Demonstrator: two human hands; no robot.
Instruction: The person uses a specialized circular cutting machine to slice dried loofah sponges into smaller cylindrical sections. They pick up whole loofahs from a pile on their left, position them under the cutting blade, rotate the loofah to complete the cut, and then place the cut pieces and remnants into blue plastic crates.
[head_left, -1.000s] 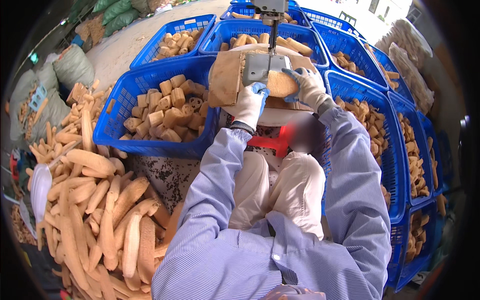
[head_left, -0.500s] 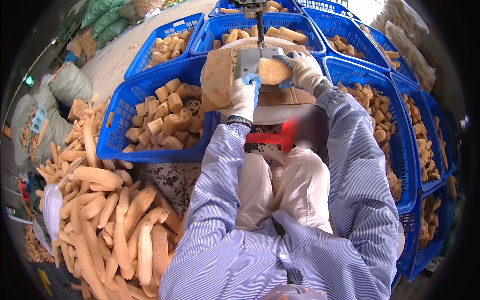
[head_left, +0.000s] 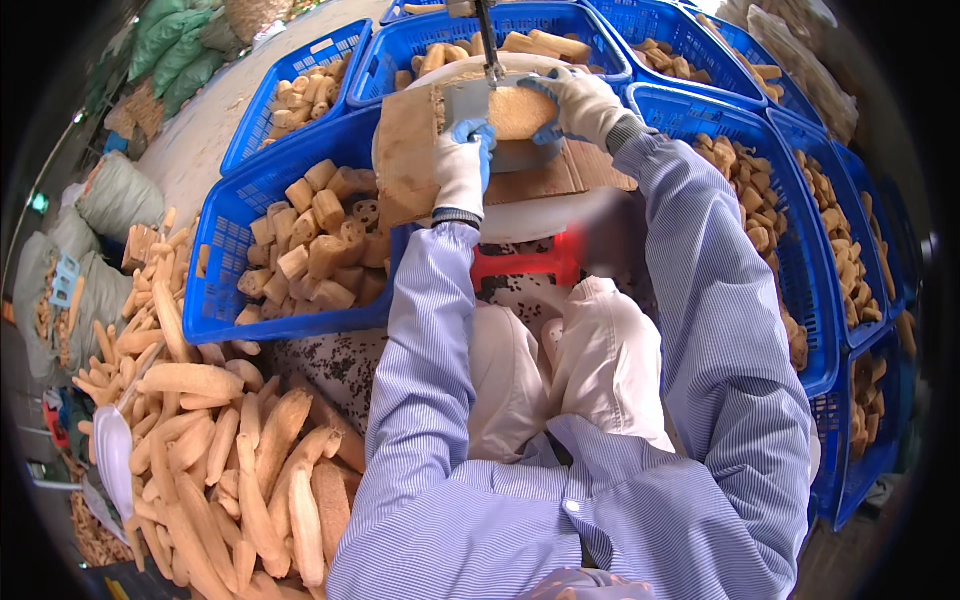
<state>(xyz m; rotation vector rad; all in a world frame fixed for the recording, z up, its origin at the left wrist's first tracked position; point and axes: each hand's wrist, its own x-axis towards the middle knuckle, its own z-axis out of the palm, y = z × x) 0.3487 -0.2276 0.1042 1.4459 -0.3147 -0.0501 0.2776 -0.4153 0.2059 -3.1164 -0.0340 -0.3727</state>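
A flattened tan loofah piece (head_left: pixel 521 113) lies on a grey metal plate (head_left: pixel 466 102), just in front of a machine's upright rod (head_left: pixel 489 45). My right hand (head_left: pixel 585 105), in a white glove with blue fingertips, grips its right end with thumb and fingers on either side. At its lower left corner, my left hand (head_left: pixel 463 170) in a matching glove has its fingers curled against the edge. Brown cardboard (head_left: pixel 408 150) surrounds the plate. Exactly where the rod's tip meets the plate or loofah is hard to make out.
Left of the cardboard stands a blue basket (head_left: pixel 270 327) of short loofah chunks. Long whole loofahs (head_left: pixel 215 455) lie heaped at the lower left. More blue baskets (head_left: pixel 815 345) line the right and back. A red stool-like frame (head_left: pixel 525 262) is before my knees.
The whole view has shifted a little, so the surroundings sit further left and higher. Both hands keep their hold on the loofah piece, which has barely moved against the plate.
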